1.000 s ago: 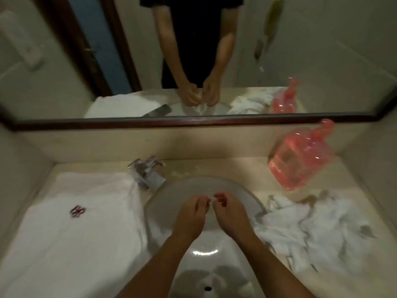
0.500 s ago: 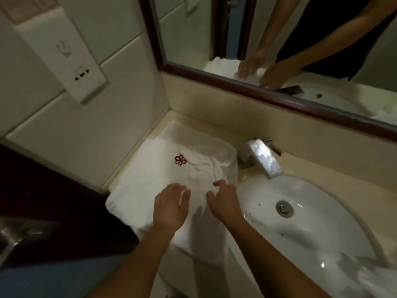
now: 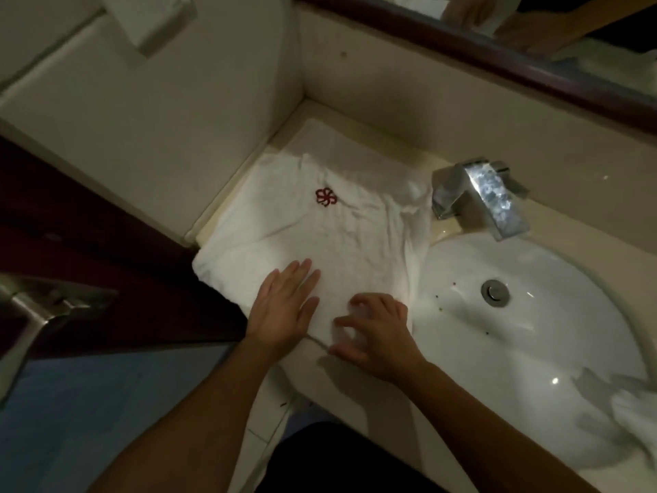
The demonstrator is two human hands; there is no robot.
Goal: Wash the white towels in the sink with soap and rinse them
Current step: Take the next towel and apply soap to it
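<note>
We press our left hand (image 3: 284, 307) flat on the folded white towel (image 3: 320, 243) beside the sink (image 3: 533, 332), likely pinning it, while our right hand (image 3: 373, 329) curls its fingers to pinch the near edge, probably to lift it.

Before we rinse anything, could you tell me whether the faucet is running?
Off: no water falls from the faucet spout into the sink.

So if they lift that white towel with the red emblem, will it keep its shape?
Probably not. The towel lies creased and bunched near the faucet, so it looks floppy and would likely sag from the hands. Its near edge overhangs the counter, so a push may slide it off.
</note>
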